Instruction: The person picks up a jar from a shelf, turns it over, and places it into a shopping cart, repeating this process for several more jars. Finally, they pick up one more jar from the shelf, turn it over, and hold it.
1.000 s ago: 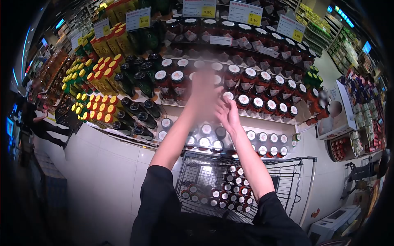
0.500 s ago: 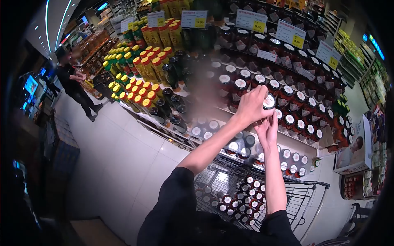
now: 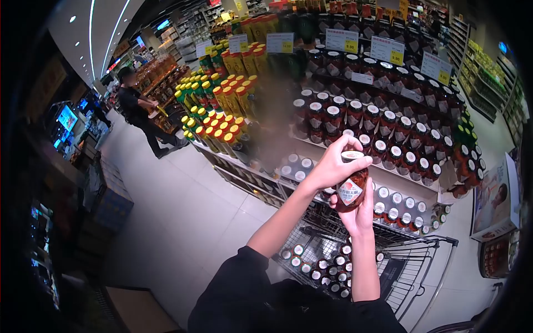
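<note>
The jar (image 3: 351,188) between the left hand (image 3: 333,166) and right hand (image 3: 358,213) is glossy glass over a dark red filling, with a smooth pale lid and a paper-looking label; the shelf jars (image 3: 383,127) at the far side show the same shiny glass. The cart (image 3: 411,261) near the person is thin metal wire with a dull sheen, and the sleeves (image 3: 250,294) are black matt cloth. The floor (image 3: 183,211) on the left is smooth pale tile with a soft gloss, the bottles (image 3: 222,119) at far left carry shiny yellow and red plastic caps, and the price cards (image 3: 341,40) look like flat paper.
</note>
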